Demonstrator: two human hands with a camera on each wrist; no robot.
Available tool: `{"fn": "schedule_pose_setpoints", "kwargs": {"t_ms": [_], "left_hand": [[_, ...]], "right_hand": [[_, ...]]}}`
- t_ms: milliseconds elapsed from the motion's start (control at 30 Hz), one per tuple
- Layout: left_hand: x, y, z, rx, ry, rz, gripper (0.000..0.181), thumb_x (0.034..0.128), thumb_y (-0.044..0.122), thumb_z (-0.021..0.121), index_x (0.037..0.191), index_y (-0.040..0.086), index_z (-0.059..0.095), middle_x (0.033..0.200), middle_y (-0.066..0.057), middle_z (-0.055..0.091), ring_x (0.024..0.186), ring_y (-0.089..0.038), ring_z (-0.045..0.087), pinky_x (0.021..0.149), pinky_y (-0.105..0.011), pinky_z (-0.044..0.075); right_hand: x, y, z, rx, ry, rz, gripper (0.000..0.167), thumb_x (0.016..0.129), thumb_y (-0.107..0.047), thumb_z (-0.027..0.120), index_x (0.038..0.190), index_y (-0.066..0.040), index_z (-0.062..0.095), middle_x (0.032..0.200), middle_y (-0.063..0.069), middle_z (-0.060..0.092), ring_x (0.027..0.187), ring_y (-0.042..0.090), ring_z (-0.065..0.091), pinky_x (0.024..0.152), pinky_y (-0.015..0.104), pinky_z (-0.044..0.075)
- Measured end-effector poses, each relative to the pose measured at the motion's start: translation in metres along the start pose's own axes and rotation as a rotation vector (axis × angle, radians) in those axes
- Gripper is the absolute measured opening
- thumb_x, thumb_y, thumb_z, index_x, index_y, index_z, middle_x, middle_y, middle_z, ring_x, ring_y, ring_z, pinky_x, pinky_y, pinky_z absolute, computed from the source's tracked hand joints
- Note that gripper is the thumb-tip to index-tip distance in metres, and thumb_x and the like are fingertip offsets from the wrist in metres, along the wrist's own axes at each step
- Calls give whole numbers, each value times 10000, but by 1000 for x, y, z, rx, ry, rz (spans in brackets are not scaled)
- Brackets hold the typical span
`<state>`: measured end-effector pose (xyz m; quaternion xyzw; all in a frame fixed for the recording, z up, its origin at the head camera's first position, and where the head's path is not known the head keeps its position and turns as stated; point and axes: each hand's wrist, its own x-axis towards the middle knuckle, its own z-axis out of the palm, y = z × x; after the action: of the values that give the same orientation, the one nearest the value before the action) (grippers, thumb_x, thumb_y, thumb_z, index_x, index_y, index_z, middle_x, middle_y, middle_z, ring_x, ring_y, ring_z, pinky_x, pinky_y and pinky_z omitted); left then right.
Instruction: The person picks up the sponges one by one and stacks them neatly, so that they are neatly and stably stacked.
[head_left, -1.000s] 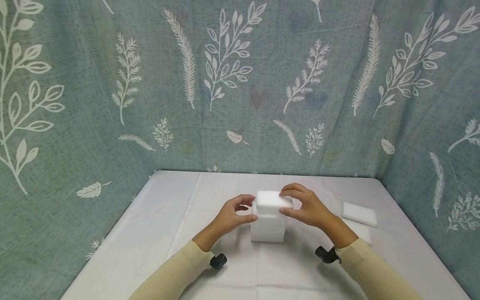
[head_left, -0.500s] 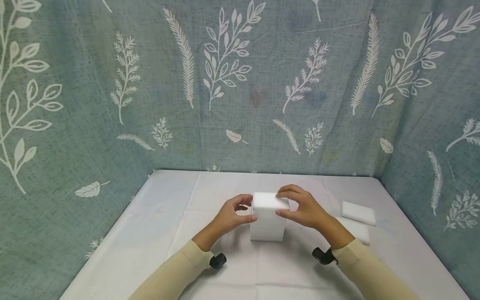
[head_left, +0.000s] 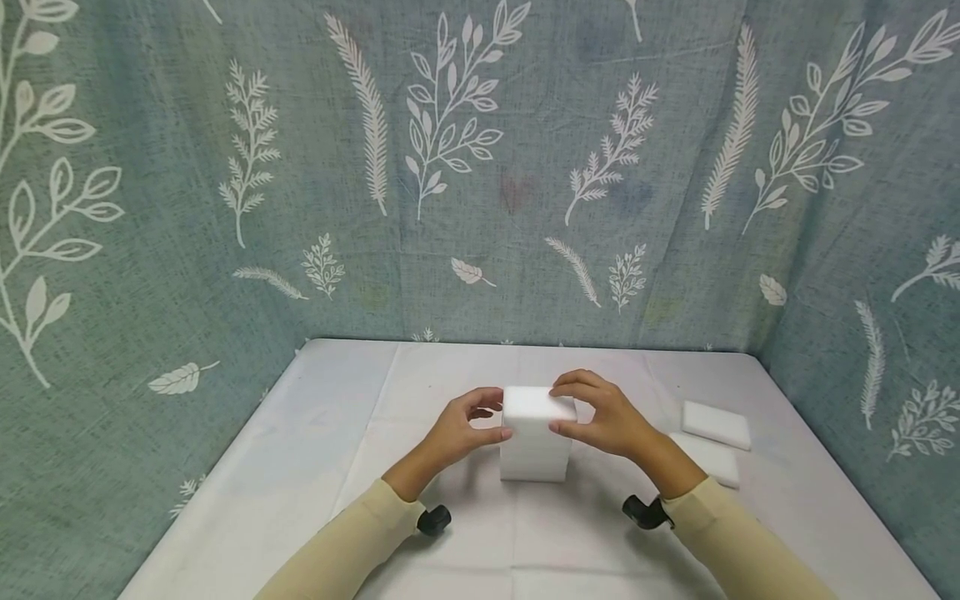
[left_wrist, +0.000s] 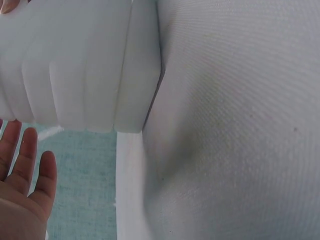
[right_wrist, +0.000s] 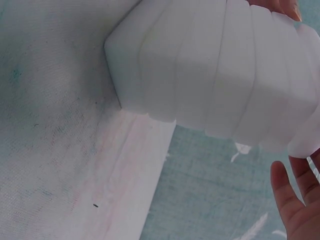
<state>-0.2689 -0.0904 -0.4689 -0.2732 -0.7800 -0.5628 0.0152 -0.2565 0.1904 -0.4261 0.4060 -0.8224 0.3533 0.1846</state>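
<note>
A stack of several white sponge-like blocks (head_left: 532,457) stands upright in the middle of the table, its layers flush or nearly so. On top lies another white block (head_left: 536,402) of the same kind. My right hand (head_left: 617,417) holds this top block at its right end, thumb at the front and fingers over the upper back edge. Loosely bent, my left hand (head_left: 459,429) rests its thumb and fingertips at the stack's upper left side. The left wrist view shows the left fingers (left_wrist: 46,175) spread, close to the stacked layers. Seams between layers show in the right wrist view.
Two more flat white blocks lie to the right, one farther back (head_left: 716,424) and one partly behind the right forearm (head_left: 712,460). A white cloth (head_left: 360,533) covers the table. Leaf-patterned blue-green fabric (head_left: 480,167) hangs around it.
My right hand has brought the top block a little left and down, so it now sits in line with the stack. The left hand has stayed almost still.
</note>
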Motion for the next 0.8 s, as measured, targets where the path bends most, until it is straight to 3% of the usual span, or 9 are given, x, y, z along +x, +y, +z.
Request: {"fn": "schedule_pose_setpoints", "kwargs": {"t_ms": [533,767,800], "left_hand": [[0,-1,0,-6,-1,-13,563,783,294,828,1266,116,602,1147,17,645,1086,-168,584,963,-402,467],[-1,1,0,-18,-12,-25,556,806,221,813,1289,68,582,1172,-47,637,1117,-240,572,989,-447,447],[-2,7,-1,-23,-17,-23,552,813,197,805,1292,46,575,1176,-69,634,1123,-268,570,993,-468,441]], "right_hand": [[0,0,2,2,-15,27,400,796,-299,823,1130,-128,685,1196,2,597,1123,166,545,852,373,534],[0,1,3,-2,-13,16,403,791,-277,828,1133,-121,684,1193,27,601,1118,179,551,845,373,538],[0,1,2,-4,-14,19,405,790,-277,829,1134,-122,684,1196,21,600,1121,177,550,847,371,537]]}}
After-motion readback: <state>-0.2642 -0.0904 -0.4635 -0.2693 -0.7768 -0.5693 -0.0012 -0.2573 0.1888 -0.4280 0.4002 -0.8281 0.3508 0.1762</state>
